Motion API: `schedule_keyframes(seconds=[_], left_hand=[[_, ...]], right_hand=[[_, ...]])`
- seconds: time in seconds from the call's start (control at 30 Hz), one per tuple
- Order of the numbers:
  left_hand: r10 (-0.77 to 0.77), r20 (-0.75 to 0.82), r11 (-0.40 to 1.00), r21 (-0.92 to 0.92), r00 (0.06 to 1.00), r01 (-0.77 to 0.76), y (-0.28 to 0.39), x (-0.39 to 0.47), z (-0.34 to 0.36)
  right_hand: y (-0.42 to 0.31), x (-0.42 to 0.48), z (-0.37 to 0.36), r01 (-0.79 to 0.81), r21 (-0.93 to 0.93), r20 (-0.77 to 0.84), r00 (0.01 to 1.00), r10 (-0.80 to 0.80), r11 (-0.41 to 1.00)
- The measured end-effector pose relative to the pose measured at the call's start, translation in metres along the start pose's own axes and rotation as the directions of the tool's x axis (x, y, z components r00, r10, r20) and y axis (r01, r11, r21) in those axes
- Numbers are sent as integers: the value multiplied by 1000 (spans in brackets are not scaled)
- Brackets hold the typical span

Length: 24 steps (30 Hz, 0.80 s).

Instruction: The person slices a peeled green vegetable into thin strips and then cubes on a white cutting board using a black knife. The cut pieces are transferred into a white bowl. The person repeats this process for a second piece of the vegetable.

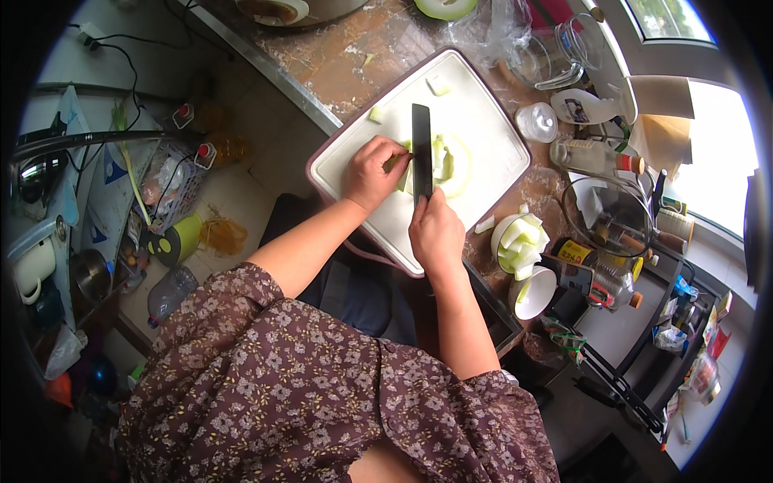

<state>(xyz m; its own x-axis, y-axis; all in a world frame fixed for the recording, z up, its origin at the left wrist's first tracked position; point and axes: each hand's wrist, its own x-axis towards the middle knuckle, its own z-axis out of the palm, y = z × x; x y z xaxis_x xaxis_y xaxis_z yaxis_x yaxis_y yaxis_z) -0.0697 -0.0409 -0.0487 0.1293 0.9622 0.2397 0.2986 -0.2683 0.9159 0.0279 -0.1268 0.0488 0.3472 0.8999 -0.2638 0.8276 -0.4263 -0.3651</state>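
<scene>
My right hand grips the handle of a dark-bladed kitchen knife, its blade pointing away from me over a white cutting board with a maroon rim. To the blade's left, my left hand pinches a pale green melon piece, fingertips close to the steel. Partly behind the knife lies a melon ring with loose bits inside it. Farther up the board are a melon chunk and a smaller one. The cut face under the blade is hidden.
Right of the board, a bowl heaped with melon pieces stands beside a white bowl. Jars and a glass bottle line the window side. Another melon slice lies beyond the board. The counter's metal edge runs at left.
</scene>
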Motion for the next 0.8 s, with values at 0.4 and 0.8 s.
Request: schedule_keyframes(seconds=[0.4,0.8], left_hand=[[40,0,999,13,999,-40,-4,-1,0],[64,-6,998,-2,998,-64,-3,-1,0]], right_hand=[[4,6,1,23,47,-98,995,-18,999],[4,5,20,100,1,-84,992,-99,995]])
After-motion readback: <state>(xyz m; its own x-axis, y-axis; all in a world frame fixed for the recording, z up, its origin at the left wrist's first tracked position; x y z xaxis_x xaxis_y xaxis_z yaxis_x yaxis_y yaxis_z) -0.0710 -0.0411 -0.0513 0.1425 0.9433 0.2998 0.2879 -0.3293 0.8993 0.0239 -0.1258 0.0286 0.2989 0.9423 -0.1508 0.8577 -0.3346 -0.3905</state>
